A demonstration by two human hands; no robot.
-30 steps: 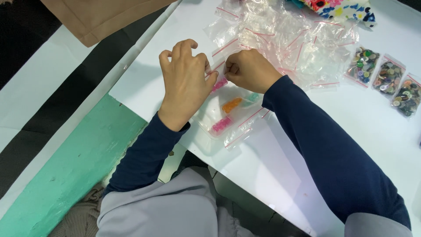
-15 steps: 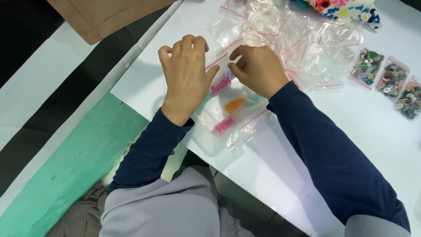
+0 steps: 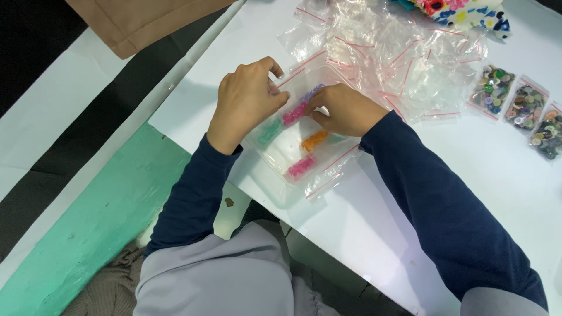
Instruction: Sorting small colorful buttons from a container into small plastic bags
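head view: we have both hands on a small clear zip bag (image 3: 304,146) lying flat on the white table (image 3: 468,169), close to the table's near-left edge. left hand (image 3: 246,102) lies palm-down over the bag's left side, fingers curled together, tips pressing near its red-striped top edge (image 3: 291,77). right hand (image 3: 345,110) sits on the bag's right side, fingers bent and pinched down on the plastic; we can't tell if anything is held between the fingertips.

inside the bag: short stacks of small coloured pieces, a pink one (image 3: 294,113) between our two hands, a green one (image 3: 270,131) just below the left hand, an orange one (image 3: 314,140) below the right hand, another pink one (image 3: 301,167) nearest the table edge.

beyond the bag, a loose heap of empty clear zip bags (image 3: 398,52). right of that heap, three small bags of mixed buttons (image 3: 521,111) in a row. a colourful patterned object (image 3: 462,11) lies at the table's far edge, and a brown cloth (image 3: 140,20) is off the table's left.
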